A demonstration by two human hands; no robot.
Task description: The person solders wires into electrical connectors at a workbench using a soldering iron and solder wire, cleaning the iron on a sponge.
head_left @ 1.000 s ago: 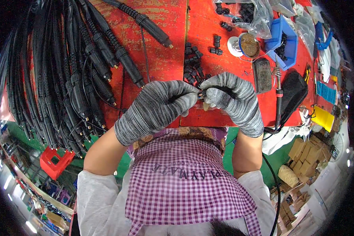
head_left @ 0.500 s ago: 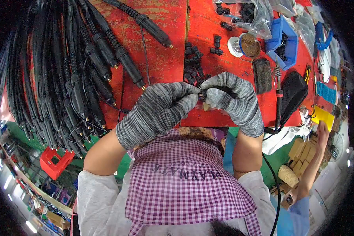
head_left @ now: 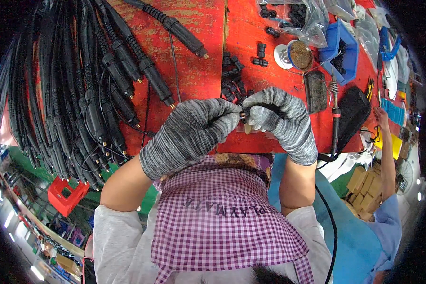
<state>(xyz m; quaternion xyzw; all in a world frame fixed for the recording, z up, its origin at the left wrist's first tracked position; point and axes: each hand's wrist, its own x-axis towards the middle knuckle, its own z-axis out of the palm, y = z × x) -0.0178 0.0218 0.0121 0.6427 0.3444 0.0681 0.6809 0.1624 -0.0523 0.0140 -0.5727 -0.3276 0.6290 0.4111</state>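
Being held in the head view between the fingertips of two gloved hands is a small dark part (head_left: 243, 115), near the front edge of a red table (head_left: 194, 75). By the left hand (head_left: 191, 130) it is pinched between thumb and fingers from one side; by the right hand (head_left: 286, 124) it is gripped from the other, with thumb and forefinger closed. Most of the part is covered by the gloves, so its full shape cannot be told.

Just beyond the fingertips, a pile of black plastic plugs (head_left: 232, 71) is spread on the table, and two more plugs (head_left: 260, 54) are set apart from it. A clear bag (head_left: 317, 28) with black pieces inside is seen farther back, near a round pot (head_left: 300, 54) and a blue bin (head_left: 349, 74). To the right of the right hand, a dark block (head_left: 315, 92), a soldering iron (head_left: 336, 112) and a black cloth (head_left: 356, 112) are laid. The left side is filled by a thick bundle of black cables (head_left: 64, 94). At the far right, another person's hand (head_left: 380, 116) is raised near a yellow sheet (head_left: 396, 146).
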